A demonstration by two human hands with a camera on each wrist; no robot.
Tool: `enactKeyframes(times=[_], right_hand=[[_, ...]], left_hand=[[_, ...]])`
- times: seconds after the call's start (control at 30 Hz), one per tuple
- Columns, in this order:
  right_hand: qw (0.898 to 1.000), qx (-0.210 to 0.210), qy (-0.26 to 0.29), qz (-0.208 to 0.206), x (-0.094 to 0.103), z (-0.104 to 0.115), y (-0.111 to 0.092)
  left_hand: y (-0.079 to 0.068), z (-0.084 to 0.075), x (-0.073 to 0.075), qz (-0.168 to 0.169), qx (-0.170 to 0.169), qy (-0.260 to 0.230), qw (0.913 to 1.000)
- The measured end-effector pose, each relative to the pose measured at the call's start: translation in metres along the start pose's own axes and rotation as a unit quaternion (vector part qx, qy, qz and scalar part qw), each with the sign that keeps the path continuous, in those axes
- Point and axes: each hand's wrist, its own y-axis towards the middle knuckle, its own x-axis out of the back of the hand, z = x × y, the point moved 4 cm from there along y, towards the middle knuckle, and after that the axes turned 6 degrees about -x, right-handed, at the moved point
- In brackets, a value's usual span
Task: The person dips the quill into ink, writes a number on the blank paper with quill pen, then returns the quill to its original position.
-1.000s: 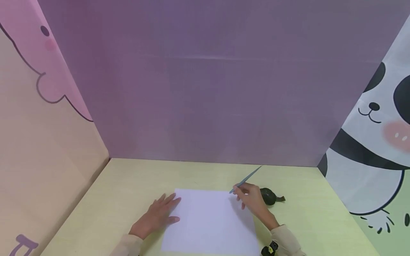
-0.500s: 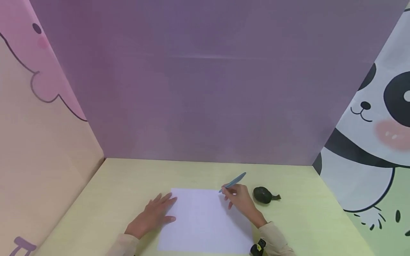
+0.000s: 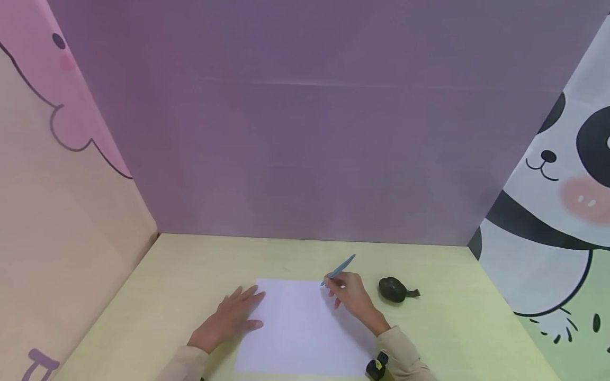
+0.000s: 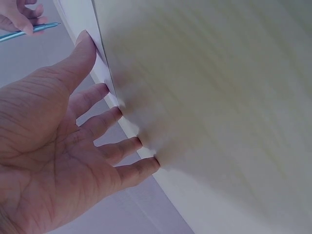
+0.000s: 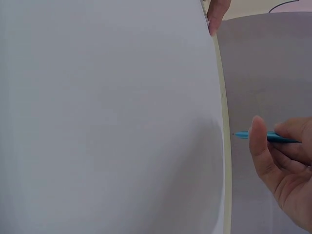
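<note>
The person's right hand [image 3: 351, 294] pinches a blue pen [image 3: 344, 264] between thumb and fingers, tip raised clear near the far edge of the white paper [image 3: 295, 333]. A second ago it was farther right, partly covering that dark, stubby-tailed object [image 3: 392, 290]; now the whole thing shows on the tabletop [image 3: 457, 317], just beside. The left hand [image 3: 227, 318] hasn't budged, fingers spread and straight, fingertips resting at the paper's left edge.
</note>
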Motion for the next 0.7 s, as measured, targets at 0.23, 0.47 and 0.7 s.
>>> enactKeyframes(times=[0.23,0.47,0.7], right_hand=[[1.0,-0.01,-0.016,-0.009,0.0001,-0.0001,0.0029],[1.0,-0.015,-0.013,-0.016,-0.0014,-0.0007,0.0025],[0.999,-0.026,-0.018,-0.017,-0.0021,-0.0035,0.0038]], left_hand=[[0.0033,-0.0034,-0.0009,0.0,-0.002,0.001,1.0],[0.0055,-0.0072,-0.0022,0.001,-0.001,0.005,1.0],[0.0076,-0.0072,-0.003,0.003,-0.007,0.006,1.0]])
